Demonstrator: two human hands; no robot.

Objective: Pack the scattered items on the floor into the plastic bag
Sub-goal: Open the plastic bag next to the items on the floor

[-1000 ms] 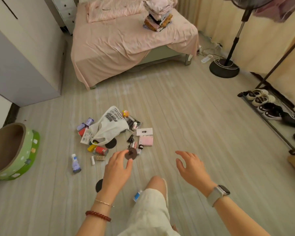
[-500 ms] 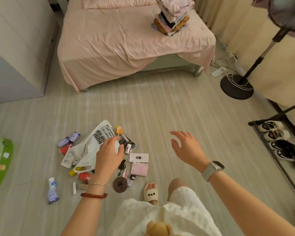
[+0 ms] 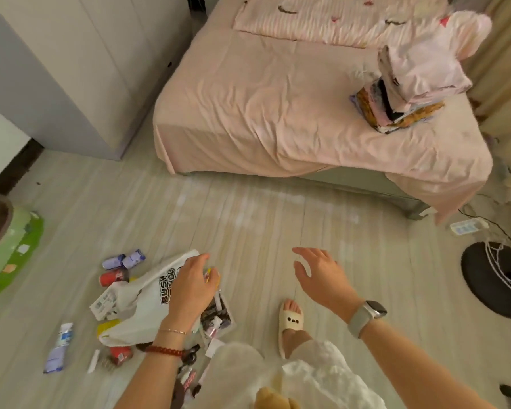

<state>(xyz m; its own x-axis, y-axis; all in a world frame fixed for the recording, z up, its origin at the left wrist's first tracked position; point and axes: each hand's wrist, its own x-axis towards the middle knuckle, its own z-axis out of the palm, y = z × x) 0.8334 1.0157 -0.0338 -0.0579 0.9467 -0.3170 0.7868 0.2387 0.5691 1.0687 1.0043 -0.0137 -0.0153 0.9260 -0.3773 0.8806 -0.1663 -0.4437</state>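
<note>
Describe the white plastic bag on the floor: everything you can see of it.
The plastic bag is thin, white and crumpled, lying flat and limp on the pale floor with black block lettering across its upper side, partly readable as "BUSY". A handle loop shows at its lower edge. The left hand reaches over its right part, covering some print; whether it grips the bag is unclear. Small items crowd its edges: a red can at the upper left, a yellow item poking out below.

Left hand point(image 3: 191, 287) reaches down, fingers curled (grip unclear); right hand point(image 3: 322, 277) hovers, fingers spread.
</note>
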